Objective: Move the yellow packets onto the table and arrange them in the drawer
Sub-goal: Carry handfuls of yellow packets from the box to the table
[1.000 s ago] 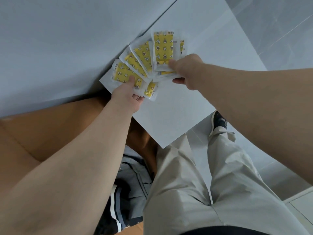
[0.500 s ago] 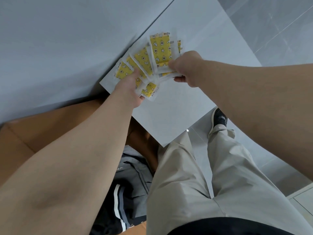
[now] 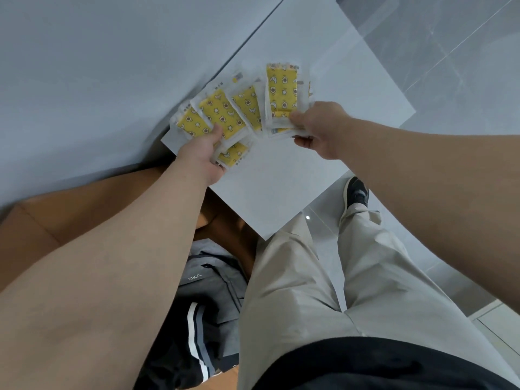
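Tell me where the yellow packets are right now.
Head view, upper centre: the packets are fanned over the table near its left edge, the left hand gripping the fan's left end, the right hand pinching its right end.

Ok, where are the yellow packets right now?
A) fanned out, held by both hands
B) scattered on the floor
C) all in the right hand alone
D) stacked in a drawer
A: the yellow packets are spread in a fan, with the left hand gripping one end and the right hand pinching the other.
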Available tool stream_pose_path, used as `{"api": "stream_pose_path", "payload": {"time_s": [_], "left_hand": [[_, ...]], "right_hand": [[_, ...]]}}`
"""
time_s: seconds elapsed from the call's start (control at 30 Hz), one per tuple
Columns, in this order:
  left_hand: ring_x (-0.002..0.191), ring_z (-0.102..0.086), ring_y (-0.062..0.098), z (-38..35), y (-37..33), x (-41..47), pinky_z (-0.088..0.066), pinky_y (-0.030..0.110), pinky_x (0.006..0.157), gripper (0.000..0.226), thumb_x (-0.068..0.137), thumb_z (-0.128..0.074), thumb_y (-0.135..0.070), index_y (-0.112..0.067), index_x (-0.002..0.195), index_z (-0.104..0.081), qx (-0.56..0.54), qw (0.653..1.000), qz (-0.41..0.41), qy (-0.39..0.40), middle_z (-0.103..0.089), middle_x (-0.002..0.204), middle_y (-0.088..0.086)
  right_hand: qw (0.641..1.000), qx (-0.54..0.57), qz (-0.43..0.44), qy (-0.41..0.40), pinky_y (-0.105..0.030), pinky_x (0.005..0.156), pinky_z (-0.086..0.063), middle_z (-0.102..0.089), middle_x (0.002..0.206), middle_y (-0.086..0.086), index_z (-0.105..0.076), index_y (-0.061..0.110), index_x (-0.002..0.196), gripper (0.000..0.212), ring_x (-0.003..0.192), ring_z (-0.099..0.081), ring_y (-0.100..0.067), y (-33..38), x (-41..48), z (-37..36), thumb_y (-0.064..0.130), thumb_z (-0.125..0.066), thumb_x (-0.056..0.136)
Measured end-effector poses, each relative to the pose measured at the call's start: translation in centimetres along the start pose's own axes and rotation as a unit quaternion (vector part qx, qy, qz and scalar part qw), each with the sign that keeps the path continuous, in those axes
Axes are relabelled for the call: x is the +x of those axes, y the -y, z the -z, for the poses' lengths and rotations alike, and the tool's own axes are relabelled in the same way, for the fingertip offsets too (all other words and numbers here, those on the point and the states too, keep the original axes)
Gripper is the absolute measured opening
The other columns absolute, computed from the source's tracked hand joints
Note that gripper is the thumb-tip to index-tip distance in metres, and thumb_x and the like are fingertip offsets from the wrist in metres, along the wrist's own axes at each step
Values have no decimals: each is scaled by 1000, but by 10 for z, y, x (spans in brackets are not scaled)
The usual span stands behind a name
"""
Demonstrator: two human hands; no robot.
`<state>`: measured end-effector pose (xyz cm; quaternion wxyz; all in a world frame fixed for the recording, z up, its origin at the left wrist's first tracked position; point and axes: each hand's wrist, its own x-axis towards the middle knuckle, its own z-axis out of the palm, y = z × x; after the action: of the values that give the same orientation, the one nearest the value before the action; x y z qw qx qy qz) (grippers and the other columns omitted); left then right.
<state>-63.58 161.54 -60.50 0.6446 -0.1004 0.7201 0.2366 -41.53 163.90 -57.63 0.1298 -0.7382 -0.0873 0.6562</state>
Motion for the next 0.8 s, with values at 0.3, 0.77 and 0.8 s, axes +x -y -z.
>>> {"api": "stream_pose_path", "payload": {"time_s": [0.3, 0.77, 0.8], "left_hand": [[93, -75, 32, -1, 4, -57, -60, 56, 82, 26, 91, -73, -18, -13, 117, -69, -3, 1000, -2, 19, -78, 102, 11], [99, -74, 31, 24, 17, -55, -60, 52, 84, 34, 89, -76, -18, -17, 121, -66, -61, 996, -11, -70, -73, 118, 10], [111, -69, 30, 26, 18, -54, -59, 46, 89, 41, 91, -74, -20, -19, 130, -61, -32, 996, -5, -87, -67, 131, 9]], "right_hand": [[997, 74, 22, -9, -28, 65, -56, -69, 119, -7, -63, 18, 100, 10, 94, -69, -21, -7, -49, 45, 12, -70, 96], [992, -5, 71, 99, -27, 72, -57, -73, 116, -4, -66, 17, 114, 17, 100, -71, -20, 12, -45, 35, 14, -68, 97], [990, 3, 68, 122, -29, 74, -58, -73, 116, -4, -66, 17, 114, 18, 100, -71, -20, 16, -42, 27, 13, -68, 97]]}}
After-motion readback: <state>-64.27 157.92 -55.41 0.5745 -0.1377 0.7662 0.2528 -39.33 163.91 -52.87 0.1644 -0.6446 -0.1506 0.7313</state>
